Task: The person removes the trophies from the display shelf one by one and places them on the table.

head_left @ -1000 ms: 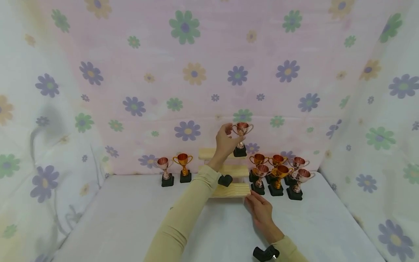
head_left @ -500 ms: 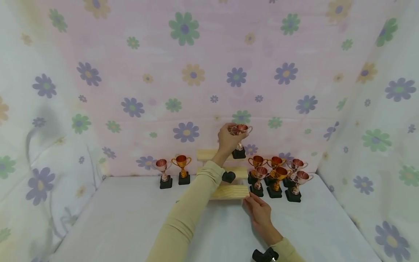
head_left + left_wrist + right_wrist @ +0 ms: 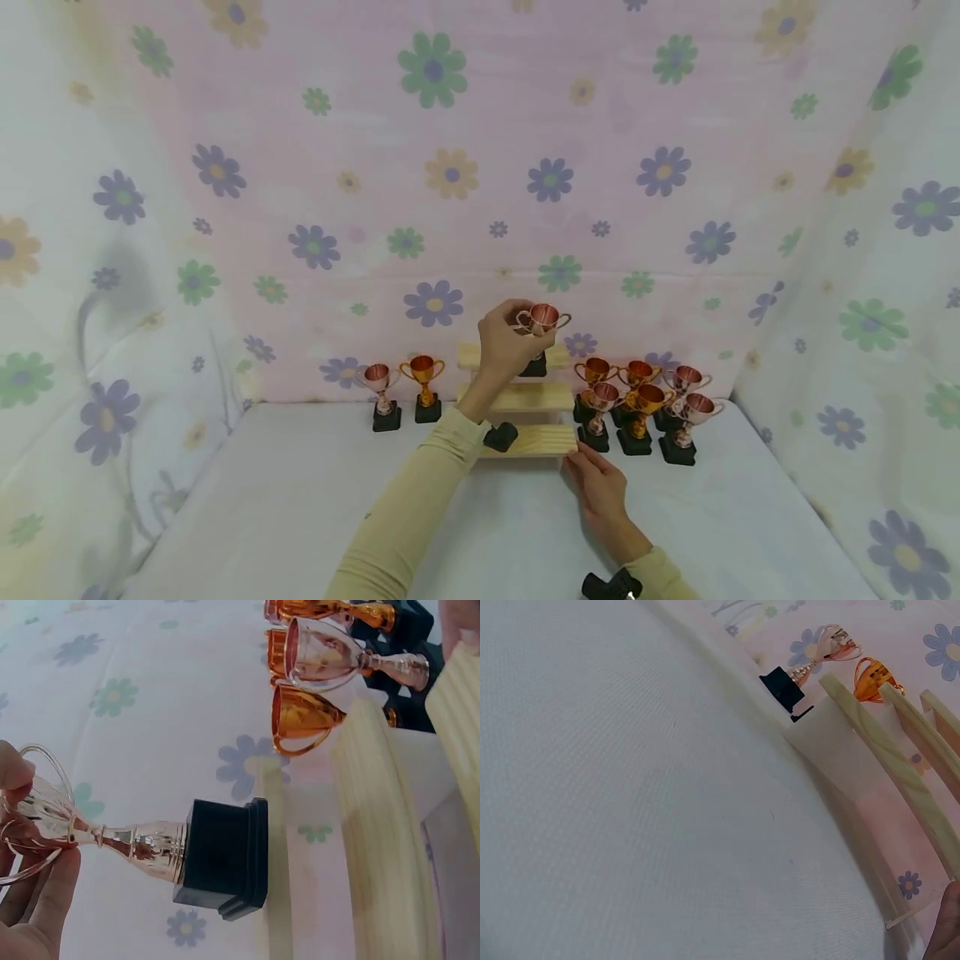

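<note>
My left hand (image 3: 501,348) pinches a small rose-gold trophy cup (image 3: 544,316) by its bowl and handles, keeping it upright. In the left wrist view the trophy's black base (image 3: 221,855) overlaps the top board of a three-tier wooden display stand (image 3: 536,398). Down at the stand's front right corner, my right hand (image 3: 604,493) holds the end of the lowest board between thumb and fingers. Only a fingertip (image 3: 946,919) of that hand shows in the right wrist view, up against the board's end.
Several gold and rose-gold trophies stand in two rows right of the stand, among them a front gold trophy (image 3: 642,408). A rose-gold trophy (image 3: 382,398) and a gold trophy (image 3: 425,388) stand on its left. Behind hangs a flowered cloth (image 3: 480,150); white cloth covers the table (image 3: 300,500).
My left hand has brought the trophy cup down and somewhat left over the stand's top board. The right hand keeps its place at the lowest board's corner.
</note>
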`<state>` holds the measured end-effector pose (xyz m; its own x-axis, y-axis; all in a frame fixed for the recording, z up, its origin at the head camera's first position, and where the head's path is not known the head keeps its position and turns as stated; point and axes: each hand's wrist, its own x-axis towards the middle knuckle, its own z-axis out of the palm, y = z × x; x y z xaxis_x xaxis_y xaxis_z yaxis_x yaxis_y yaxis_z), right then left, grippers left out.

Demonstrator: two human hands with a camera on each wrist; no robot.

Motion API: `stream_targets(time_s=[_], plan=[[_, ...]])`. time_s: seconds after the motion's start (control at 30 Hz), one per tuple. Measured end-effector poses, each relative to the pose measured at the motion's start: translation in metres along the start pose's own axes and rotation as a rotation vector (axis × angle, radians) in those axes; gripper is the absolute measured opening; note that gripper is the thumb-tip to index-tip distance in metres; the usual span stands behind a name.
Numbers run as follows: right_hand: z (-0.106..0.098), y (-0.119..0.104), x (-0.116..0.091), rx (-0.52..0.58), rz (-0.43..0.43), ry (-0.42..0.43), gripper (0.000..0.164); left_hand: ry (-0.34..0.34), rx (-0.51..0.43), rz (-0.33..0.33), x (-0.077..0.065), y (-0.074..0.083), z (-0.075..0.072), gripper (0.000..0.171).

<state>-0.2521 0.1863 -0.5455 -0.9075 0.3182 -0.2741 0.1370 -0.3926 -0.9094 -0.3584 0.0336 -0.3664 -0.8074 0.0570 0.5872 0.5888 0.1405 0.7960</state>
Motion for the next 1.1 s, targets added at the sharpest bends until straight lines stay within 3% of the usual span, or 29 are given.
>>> stream_targets(time_s=[0.17, 0.3, 0.43, 0.63, 0.73, 0.93, 1.1], plan=[[-0.002, 0.001, 0.0, -0.018, 0.002, 0.004, 0.048, 0.033, -0.059, 0.065, -0.023, -0.001, -0.024, 0.036], [0.001, 0.0, 0.001, -0.016, 0.005, 0.015, 0.048, 0.065, -0.076, 0.069, -0.043, -0.003, -0.049, 0.041], [0.004, 0.0, 0.003, -0.009, -0.002, 0.024, 0.047, 0.076, -0.013, 0.067, -0.067, -0.008, -0.075, 0.044], [0.005, 0.002, 0.006, -0.012, -0.002, 0.026, 0.046, 0.062, 0.085, 0.125, -0.103, -0.002, -0.12, 0.044], [0.005, 0.002, 0.008, -0.012, -0.013, 0.029, 0.046, 0.058, 0.113, 0.087, -0.118, -0.008, -0.144, 0.046], [0.005, 0.002, 0.007, -0.017, -0.016, 0.044, 0.046, 0.037, 0.192, -0.061, -0.147, -0.046, -0.194, 0.051], [0.004, 0.002, 0.005, -0.008, -0.027, 0.056, 0.046, 0.016, 0.241, -0.094, -0.148, -0.067, -0.232, 0.05]])
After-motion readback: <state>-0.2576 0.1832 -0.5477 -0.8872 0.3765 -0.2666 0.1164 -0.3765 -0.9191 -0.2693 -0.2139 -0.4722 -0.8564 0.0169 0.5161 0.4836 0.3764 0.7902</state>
